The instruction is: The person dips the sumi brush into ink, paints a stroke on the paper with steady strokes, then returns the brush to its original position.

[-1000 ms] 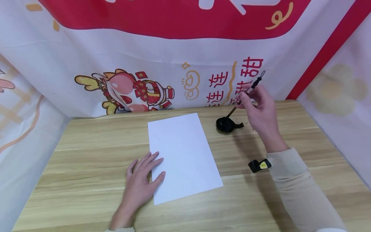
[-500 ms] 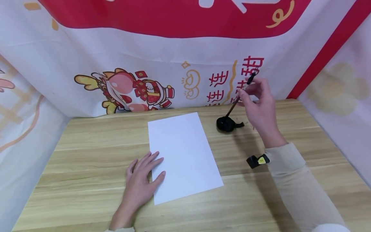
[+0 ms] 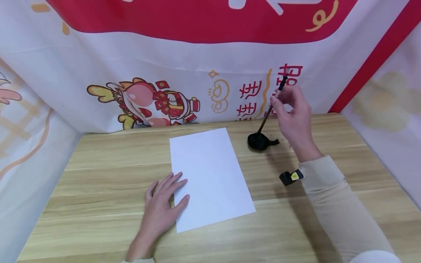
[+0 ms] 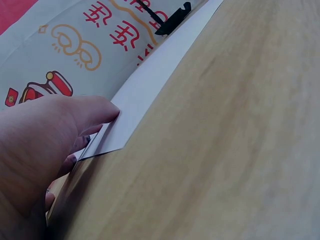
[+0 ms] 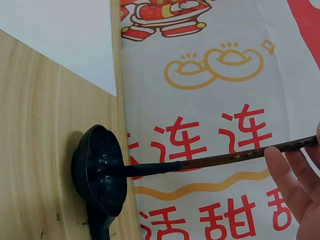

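Note:
A calligraphy brush point(image 3: 268, 116) with a dark wooden handle is pinched near its upper part by my right hand point(image 3: 294, 118). Its tip sits inside a small black ink dish point(image 3: 257, 141) with a scalloped rim and a short handle, clearest as the dish point(image 5: 100, 172) in the right wrist view. My left hand point(image 3: 161, 204) rests with spread fingers on the left edge of a blank white sheet of paper point(image 3: 212, 179). In the left wrist view, the thumb point(image 4: 100, 111) lies on the paper point(image 4: 145, 90).
A wooden table point(image 3: 112, 182) carries everything. A printed cloth point(image 3: 59, 91) hangs behind it and at both sides. A black wrist camera with a yellow label point(image 3: 291, 177) juts from the right cuff. Small dark specks lie beside the dish.
My right hand has tilted the brush more upright, its tip staying in the ink dish. The right forearm has shifted slightly up the view. My left hand stays on the paper.

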Demonstrator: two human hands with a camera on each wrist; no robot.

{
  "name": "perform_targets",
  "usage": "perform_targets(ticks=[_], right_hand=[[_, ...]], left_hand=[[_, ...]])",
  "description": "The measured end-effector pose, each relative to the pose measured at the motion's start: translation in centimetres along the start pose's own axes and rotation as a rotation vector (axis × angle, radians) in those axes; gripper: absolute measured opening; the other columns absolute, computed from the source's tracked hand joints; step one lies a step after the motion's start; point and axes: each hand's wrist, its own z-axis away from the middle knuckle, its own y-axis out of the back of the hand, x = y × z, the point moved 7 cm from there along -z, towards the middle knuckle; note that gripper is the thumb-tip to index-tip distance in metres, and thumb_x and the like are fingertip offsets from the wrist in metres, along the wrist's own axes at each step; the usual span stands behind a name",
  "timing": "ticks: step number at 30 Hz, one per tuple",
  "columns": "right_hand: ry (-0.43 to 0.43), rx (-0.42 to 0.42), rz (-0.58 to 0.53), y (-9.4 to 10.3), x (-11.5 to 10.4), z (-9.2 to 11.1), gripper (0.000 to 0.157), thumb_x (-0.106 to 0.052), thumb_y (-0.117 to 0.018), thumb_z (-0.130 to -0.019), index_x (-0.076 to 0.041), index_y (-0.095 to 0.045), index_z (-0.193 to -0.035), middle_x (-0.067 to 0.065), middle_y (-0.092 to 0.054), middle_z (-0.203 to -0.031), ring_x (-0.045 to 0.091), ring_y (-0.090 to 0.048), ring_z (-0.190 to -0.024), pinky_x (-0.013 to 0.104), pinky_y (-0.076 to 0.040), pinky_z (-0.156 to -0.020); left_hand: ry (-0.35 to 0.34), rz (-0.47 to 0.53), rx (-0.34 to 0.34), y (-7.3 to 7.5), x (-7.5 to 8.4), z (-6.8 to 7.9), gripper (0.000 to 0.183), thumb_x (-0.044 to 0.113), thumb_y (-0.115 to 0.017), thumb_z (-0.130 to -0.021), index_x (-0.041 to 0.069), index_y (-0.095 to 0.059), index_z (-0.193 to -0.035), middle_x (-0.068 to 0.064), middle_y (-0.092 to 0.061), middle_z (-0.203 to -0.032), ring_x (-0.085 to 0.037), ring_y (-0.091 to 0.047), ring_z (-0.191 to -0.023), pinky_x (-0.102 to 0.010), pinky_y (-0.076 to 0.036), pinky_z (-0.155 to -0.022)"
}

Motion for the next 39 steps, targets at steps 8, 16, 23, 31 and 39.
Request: perform_targets(ticks=[8, 16, 23, 31, 39], right_hand=[[-0.033, -0.029, -0.008, -0.5, 0.1, -0.1, 0.031, -0.011, -0.066, -0.107, -0.004, -0.056, -0.135, -0.012, -0.062, -0.108, 0.014, -0.067, -0.103, 0.020, -0.064, -0.071], [-0.038, -0.040, 0.017, -0.3, 0.0, -0.4, 0.034, -0.014, -0.064, -0.108, -0.009, -0.053, -0.140, -0.006, -0.064, -0.109, 0.015, -0.068, -0.103, 0.021, -0.065, -0.071], [-0.040, -0.048, -0.001, 0.1, -0.3, -0.5, 0.031, -0.015, -0.065, -0.108, -0.010, -0.055, -0.137, -0.005, -0.065, -0.109, 0.018, -0.070, -0.103, 0.023, -0.066, -0.070], [-0.027, -0.039, 0.055, 0.6, -0.9, -0.3, 0.034, -0.018, -0.066, -0.107, -0.010, -0.054, -0.138, -0.005, -0.065, -0.110, 0.017, -0.069, -0.103, 0.024, -0.066, -0.071], [-0.038, -0.041, 0.082, 0.5, -0.3, -0.1, 0.031, -0.020, -0.066, -0.108, -0.003, -0.056, -0.132, -0.008, -0.064, -0.108, 0.011, -0.068, -0.102, 0.017, -0.063, -0.069]], left_hand=[[0.008, 0.011, -0.004, 0.0, 0.0, 0.0, 0.049, 0.031, -0.082, -0.094, 0.022, -0.071, -0.141, 0.002, -0.057, -0.163, -0.031, -0.046, -0.156, -0.067, -0.013, -0.129], [0.010, 0.022, -0.011, -0.1, 0.2, 0.1, 0.049, 0.029, -0.082, -0.094, 0.023, -0.070, -0.142, 0.002, -0.057, -0.163, -0.031, -0.044, -0.157, -0.068, -0.012, -0.129], [0.015, 0.020, -0.016, 0.0, 0.1, 0.1, 0.049, 0.029, -0.082, -0.094, 0.023, -0.070, -0.142, 0.002, -0.056, -0.163, -0.031, -0.044, -0.158, -0.067, -0.012, -0.130], [0.014, 0.014, -0.013, 0.1, 0.1, 0.1, 0.049, 0.029, -0.082, -0.094, 0.023, -0.070, -0.142, 0.002, -0.056, -0.163, -0.031, -0.045, -0.157, -0.068, -0.013, -0.130], [0.009, 0.016, -0.010, 0.0, 0.1, 0.1, 0.049, 0.029, -0.082, -0.094, 0.023, -0.071, -0.141, 0.002, -0.057, -0.163, -0.031, -0.045, -0.157, -0.068, -0.013, -0.129]])
